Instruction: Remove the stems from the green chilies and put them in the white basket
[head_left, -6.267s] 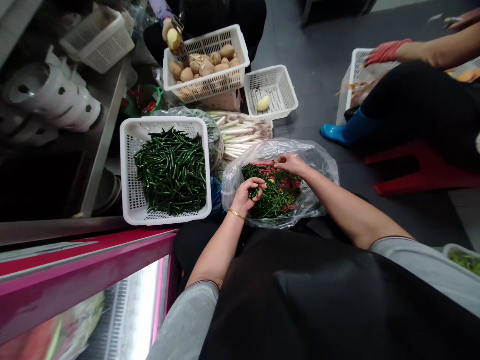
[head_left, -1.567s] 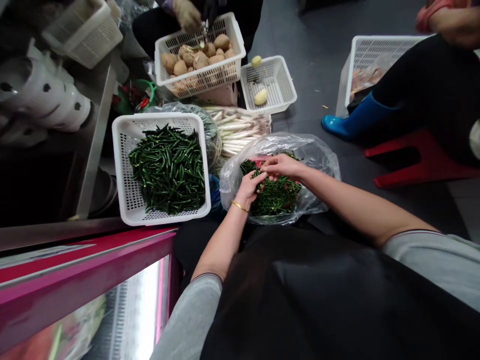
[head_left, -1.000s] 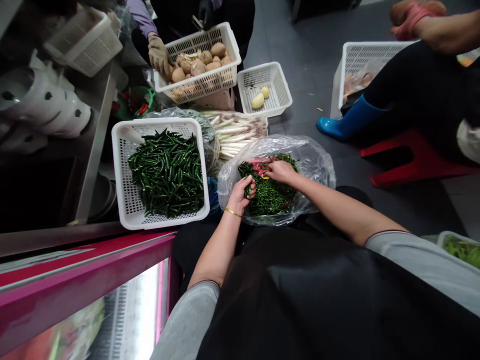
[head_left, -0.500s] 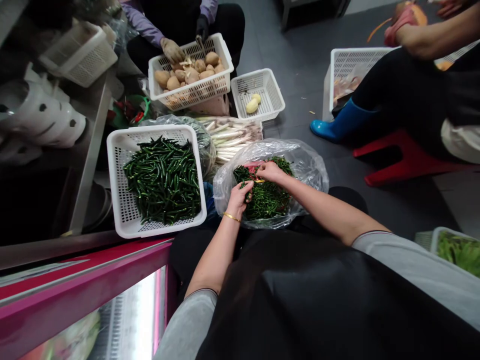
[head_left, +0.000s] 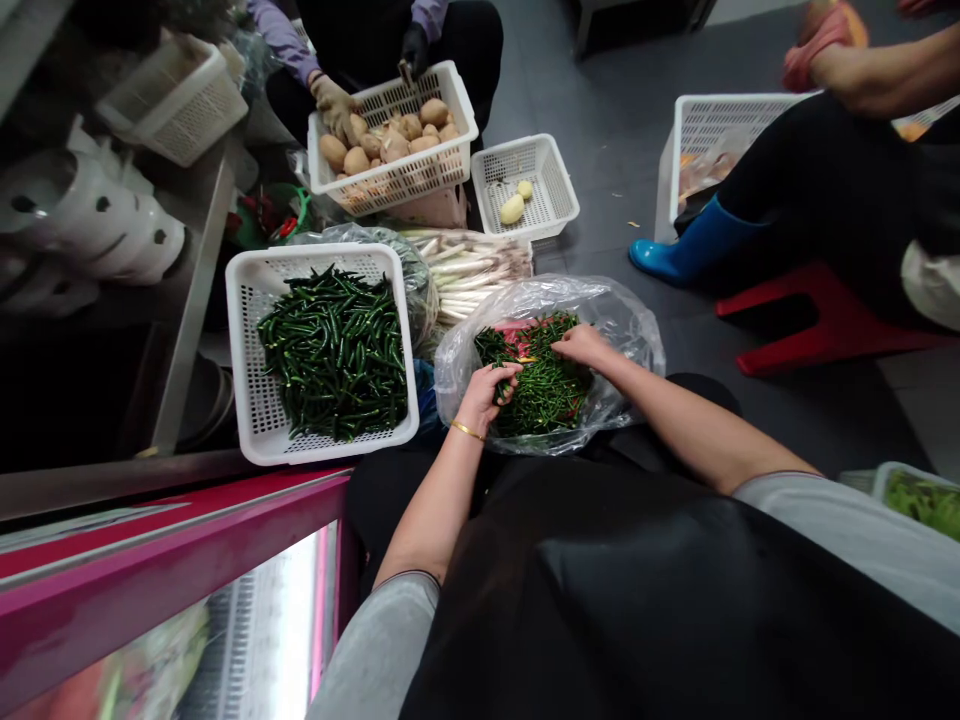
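Note:
In front of my lap lies a clear plastic bag [head_left: 626, 325], opened wide. Thin green stems and green chilies [head_left: 536, 400] lie inside it, with bits of red and yellow among them. My left hand [head_left: 484, 398] is curled over the bag's left side, closed round a few dark green chilies [head_left: 504, 388]. Over the right part of the pile, my right hand [head_left: 583, 345] has its fingertips pinched together; whatever is between them is too small to make out. A white basket [head_left: 247, 400] of dark green chilies [head_left: 334, 355] stands left of the bag.
Beyond the bag lie leeks or large scallions [head_left: 472, 270]. A co-worker's gloved hands are at a basket of potatoes [head_left: 394, 145]; a smaller basket [head_left: 555, 205] holds two peeled ones. Another person's blue boot [head_left: 694, 245] and a red stool [head_left: 817, 320] are at right.
My right hand has moved right, away from my left hand, across the pile. My left hand stays closed over the bag's left side. The whole view has shifted slightly.

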